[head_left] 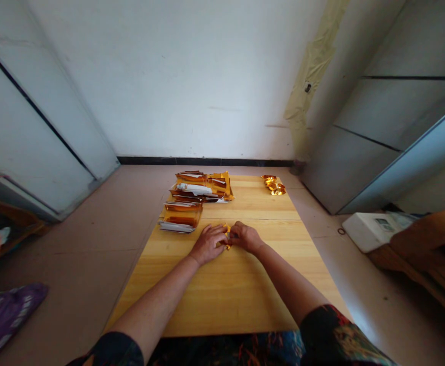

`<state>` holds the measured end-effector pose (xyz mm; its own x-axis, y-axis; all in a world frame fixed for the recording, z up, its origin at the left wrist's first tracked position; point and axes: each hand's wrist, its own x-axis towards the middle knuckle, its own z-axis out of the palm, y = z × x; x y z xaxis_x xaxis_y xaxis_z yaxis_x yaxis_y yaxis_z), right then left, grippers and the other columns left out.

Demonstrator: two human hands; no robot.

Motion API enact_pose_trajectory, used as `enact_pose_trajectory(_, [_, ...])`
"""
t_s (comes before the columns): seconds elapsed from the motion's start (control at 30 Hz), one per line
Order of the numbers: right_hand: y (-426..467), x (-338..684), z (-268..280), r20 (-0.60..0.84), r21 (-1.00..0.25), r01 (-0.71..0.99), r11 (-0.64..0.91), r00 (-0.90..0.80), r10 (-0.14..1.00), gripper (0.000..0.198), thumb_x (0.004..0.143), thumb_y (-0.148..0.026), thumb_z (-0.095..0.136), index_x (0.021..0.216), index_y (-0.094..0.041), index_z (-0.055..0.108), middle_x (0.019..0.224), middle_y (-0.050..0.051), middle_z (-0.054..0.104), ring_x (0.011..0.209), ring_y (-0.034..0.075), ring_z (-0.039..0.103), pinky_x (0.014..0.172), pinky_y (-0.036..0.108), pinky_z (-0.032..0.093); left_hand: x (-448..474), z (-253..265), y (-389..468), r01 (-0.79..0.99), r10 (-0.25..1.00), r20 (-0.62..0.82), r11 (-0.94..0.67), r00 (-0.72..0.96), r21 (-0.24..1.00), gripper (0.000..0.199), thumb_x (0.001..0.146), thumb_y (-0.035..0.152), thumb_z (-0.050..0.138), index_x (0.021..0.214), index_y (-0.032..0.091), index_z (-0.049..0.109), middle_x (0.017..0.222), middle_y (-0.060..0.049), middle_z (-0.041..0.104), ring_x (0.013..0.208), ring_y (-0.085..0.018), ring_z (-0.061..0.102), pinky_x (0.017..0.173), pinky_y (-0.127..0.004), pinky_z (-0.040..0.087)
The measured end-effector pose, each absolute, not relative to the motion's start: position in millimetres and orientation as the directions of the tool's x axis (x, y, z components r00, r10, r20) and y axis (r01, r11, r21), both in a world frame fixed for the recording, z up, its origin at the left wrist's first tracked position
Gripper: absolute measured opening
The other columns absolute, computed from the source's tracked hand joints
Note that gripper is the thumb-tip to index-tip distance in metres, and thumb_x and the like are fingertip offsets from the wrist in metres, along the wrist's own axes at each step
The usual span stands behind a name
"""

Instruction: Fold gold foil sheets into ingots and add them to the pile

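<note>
At the middle of the table, my left hand [209,244] and my right hand [246,237] meet over a small piece of shiny gold foil paper [228,247]. Both hands have their fingers closed on it, and they hide most of its shape. Stacks of gold foil paper [184,216] with whitish edges lie just beyond my left hand, curling up at the sides. Further back are more gold sheets [226,185]. Two or so crumpled-looking gold foil shapes [277,189] rest at the far right corner of the table.
The light wooden table [230,300] stands close to a white wall [191,91]. A white box [371,231] sits on a wooden piece of furniture [416,269] at the right. A purple bag [14,315] lies at the lower left, beside the tiled floor [92,223].
</note>
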<state>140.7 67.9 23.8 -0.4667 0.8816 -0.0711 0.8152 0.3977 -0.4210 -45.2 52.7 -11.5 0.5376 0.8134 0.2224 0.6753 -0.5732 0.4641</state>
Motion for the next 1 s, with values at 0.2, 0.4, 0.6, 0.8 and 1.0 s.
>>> enact_pose_trajectory(0.2, [78, 138, 24, -0.133, -0.400, 0.841, 0.366, -0.448, 0.884, 0.013, 0.074, -0.030, 0.069, 0.078, -0.019, 0.065, 0.083, -0.001, 0.057, 0.068, 0.009, 0.052, 0.057, 0.019, 0.032, -46, -9, 52, 0.666, 0.797, 0.216, -0.594, 0.564, 0.452, 0.012, 0.078, 0.026, 0.059, 0.085, 0.029, 0.068, 0.128, -0.001, 0.056, 0.125, -0.022, 0.043, 0.107, -0.046, 0.024])
enact_pose_trajectory(0.4, [89, 132, 27, -0.224, -0.331, 0.874, 0.356, -0.439, 0.870, 0.019, 0.066, -0.033, 0.073, 0.079, -0.020, 0.068, 0.083, 0.001, 0.062, 0.070, 0.012, 0.054, 0.054, 0.020, 0.032, -45, -7, 52, 0.676, 0.804, 0.194, -0.581, 0.562, 0.453, 0.015, 0.079, 0.026, 0.059, 0.087, 0.033, 0.070, 0.127, -0.001, 0.057, 0.125, -0.023, 0.044, 0.107, -0.048, 0.024])
enact_pose_trajectory(0.6, [89, 131, 28, -0.218, -0.315, 0.881, 0.352, -0.428, 0.877, 0.019, 0.065, -0.034, 0.072, 0.078, -0.021, 0.069, 0.083, 0.001, 0.063, 0.068, 0.012, 0.054, 0.054, 0.020, 0.031, -45, -9, 52, 0.675, 0.803, 0.198, -0.584, 0.562, 0.451, 0.014, 0.079, 0.026, 0.058, 0.085, 0.032, 0.071, 0.127, -0.001, 0.057, 0.124, -0.024, 0.045, 0.105, -0.049, 0.025])
enact_pose_trajectory(0.8, [90, 144, 19, -0.093, -0.510, 0.818, 0.267, -0.361, 0.928, 0.009, 0.068, -0.020, 0.070, 0.068, -0.016, 0.063, 0.076, -0.001, 0.058, 0.067, 0.009, 0.050, 0.059, 0.019, 0.034, -45, -8, 51, 0.691, 0.806, 0.183, -0.580, 0.563, 0.431, 0.015, 0.079, 0.023, 0.059, 0.082, 0.030, 0.071, 0.129, -0.002, 0.056, 0.126, -0.024, 0.043, 0.105, -0.050, 0.024])
enact_pose_trajectory(1.0, [81, 154, 14, -0.032, -0.673, 0.702, 0.232, -0.341, 0.940, 0.014, 0.066, -0.016, 0.072, 0.070, -0.016, 0.059, 0.075, -0.003, 0.052, 0.068, 0.009, 0.048, 0.063, 0.019, 0.037, -45, -11, 52, 0.689, 0.808, 0.200, -0.580, 0.554, 0.434, 0.015, 0.078, 0.021, 0.059, 0.082, 0.029, 0.071, 0.129, -0.002, 0.056, 0.126, -0.024, 0.043, 0.106, -0.050, 0.024])
